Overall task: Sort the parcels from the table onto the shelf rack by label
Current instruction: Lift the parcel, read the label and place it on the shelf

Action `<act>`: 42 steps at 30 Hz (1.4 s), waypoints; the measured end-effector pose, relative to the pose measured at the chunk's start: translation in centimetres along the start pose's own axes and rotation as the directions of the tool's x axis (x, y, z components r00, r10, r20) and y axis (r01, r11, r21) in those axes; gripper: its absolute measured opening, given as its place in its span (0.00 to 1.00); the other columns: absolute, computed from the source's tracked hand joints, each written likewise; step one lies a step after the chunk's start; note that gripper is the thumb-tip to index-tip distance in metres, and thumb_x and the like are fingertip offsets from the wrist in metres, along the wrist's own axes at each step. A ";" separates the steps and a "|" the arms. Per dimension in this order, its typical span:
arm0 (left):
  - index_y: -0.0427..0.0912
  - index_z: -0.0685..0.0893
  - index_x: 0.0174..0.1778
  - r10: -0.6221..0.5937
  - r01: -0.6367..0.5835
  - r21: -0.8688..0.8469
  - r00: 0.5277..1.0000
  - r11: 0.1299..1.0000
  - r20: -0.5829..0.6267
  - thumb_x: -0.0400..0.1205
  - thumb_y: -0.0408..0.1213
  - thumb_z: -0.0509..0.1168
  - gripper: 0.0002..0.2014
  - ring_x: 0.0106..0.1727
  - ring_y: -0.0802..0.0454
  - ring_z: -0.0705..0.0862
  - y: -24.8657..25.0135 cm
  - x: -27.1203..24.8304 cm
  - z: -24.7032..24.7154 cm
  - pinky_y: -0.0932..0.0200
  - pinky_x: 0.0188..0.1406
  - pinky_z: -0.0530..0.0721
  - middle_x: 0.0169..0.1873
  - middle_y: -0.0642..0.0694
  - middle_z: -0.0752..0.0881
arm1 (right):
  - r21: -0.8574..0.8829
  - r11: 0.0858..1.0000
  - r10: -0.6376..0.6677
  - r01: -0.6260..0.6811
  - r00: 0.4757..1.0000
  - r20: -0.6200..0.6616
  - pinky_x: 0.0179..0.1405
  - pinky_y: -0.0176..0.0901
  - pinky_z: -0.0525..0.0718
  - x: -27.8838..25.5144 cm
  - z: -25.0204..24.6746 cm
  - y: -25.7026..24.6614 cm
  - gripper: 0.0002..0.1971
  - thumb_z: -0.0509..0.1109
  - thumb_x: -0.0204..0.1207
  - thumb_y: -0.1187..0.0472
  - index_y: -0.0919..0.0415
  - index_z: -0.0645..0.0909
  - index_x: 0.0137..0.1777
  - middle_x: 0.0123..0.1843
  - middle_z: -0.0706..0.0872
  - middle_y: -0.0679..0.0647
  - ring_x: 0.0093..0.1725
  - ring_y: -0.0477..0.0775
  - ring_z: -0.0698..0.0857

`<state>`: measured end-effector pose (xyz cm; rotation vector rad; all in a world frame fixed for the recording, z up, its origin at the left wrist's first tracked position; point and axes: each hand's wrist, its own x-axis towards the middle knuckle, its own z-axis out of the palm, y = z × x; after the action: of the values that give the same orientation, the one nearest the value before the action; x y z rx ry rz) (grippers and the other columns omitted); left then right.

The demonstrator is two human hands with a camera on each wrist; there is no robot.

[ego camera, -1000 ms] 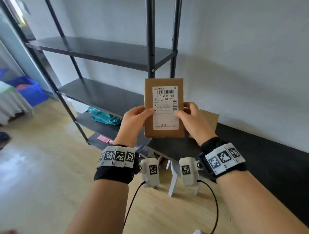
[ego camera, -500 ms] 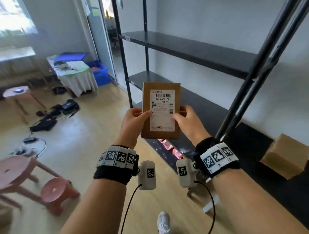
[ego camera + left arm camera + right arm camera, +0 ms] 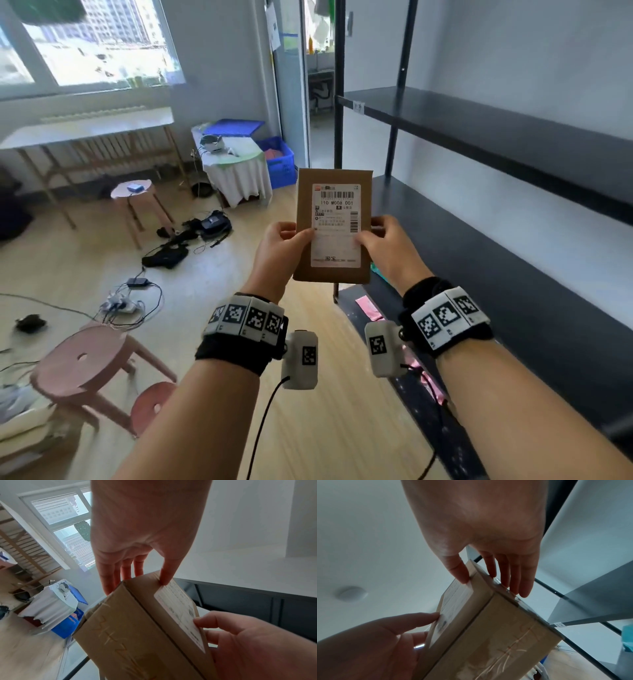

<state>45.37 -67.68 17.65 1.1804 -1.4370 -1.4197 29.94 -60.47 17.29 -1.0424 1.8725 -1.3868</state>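
Note:
A brown cardboard parcel with a white shipping label is held upright in front of me by both hands. My left hand pinches its left edge, thumb on the front and fingers behind. My right hand pinches the right edge the same way. The left wrist view shows the parcel gripped between my left thumb and fingers. The right wrist view shows the parcel from below with my right thumb on the label side. The black shelf rack stands to the right, its upper two shelves bare.
Pink packets and a teal item lie on the rack's low shelves. On the floor at the left are pink stools, cables and a power strip. A draped table and blue crates stand near the doorway.
My view has swung left from the table's end to the rack's other end and the room. The parcel stays held by both hands in front of me.

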 end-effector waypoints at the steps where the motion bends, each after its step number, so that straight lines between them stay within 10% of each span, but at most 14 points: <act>1: 0.38 0.77 0.69 0.002 -0.002 0.004 1.000 1.000 -0.001 0.84 0.39 0.69 0.19 0.46 0.54 0.90 0.2 1.3 -0.3 0.69 0.28 0.86 0.57 0.41 0.88 | -0.007 1.000 -0.002 0.002 1.000 0.006 0.42 0.37 0.86 1.3 0.6 -0.3 0.17 0.66 0.83 0.57 0.58 0.71 0.68 0.55 0.84 0.50 0.48 0.45 0.86; 18: 0.39 0.78 0.73 0.088 -0.091 0.002 0.972 0.996 0.217 0.84 0.35 0.67 0.20 0.52 0.47 0.91 4.6 27.8 -5.0 0.61 0.36 0.89 0.58 0.41 0.90 | -0.057 0.998 0.020 -0.032 0.979 -0.203 0.49 0.41 0.85 22.0 11.1 -6.2 0.19 0.66 0.80 0.53 0.56 0.73 0.69 0.56 0.85 0.49 0.52 0.47 0.85; 23: 0.42 0.78 0.73 0.141 -0.156 0.015 0.927 0.988 0.347 0.85 0.36 0.66 0.19 0.45 0.55 0.90 6.9 34.2 -4.2 0.71 0.27 0.86 0.56 0.45 0.89 | -0.035 0.999 0.018 -0.033 0.930 -0.367 0.35 0.34 0.82 26.4 12.0 -8.2 0.17 0.67 0.81 0.52 0.56 0.70 0.65 0.46 0.81 0.42 0.43 0.41 0.83; 34: 0.41 0.78 0.61 0.243 -0.243 -0.048 0.895 0.969 0.373 0.79 0.41 0.73 0.17 0.50 0.50 0.89 13.3 44.5 4.0 0.57 0.48 0.89 0.53 0.44 0.88 | -0.171 0.981 -0.176 0.095 0.811 -0.558 0.34 0.26 0.75 36.4 6.4 -12.0 0.17 0.67 0.81 0.46 0.56 0.80 0.62 0.55 0.86 0.47 0.47 0.39 0.84; 42: 0.46 0.81 0.67 0.323 -0.296 -0.132 0.823 0.946 0.468 0.83 0.44 0.68 0.17 0.46 0.55 0.87 16.5 48.8 10.9 0.59 0.46 0.87 0.50 0.50 0.88 | -0.212 0.973 -0.202 0.087 0.764 -0.612 0.55 0.44 0.83 42.1 0.8 -13.0 0.21 0.65 0.81 0.44 0.55 0.79 0.68 0.56 0.85 0.46 0.57 0.49 0.84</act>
<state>20.55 -112.60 29.53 0.5263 -1.8204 -1.5685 11.65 -98.71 29.44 -0.8714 2.4716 -1.8636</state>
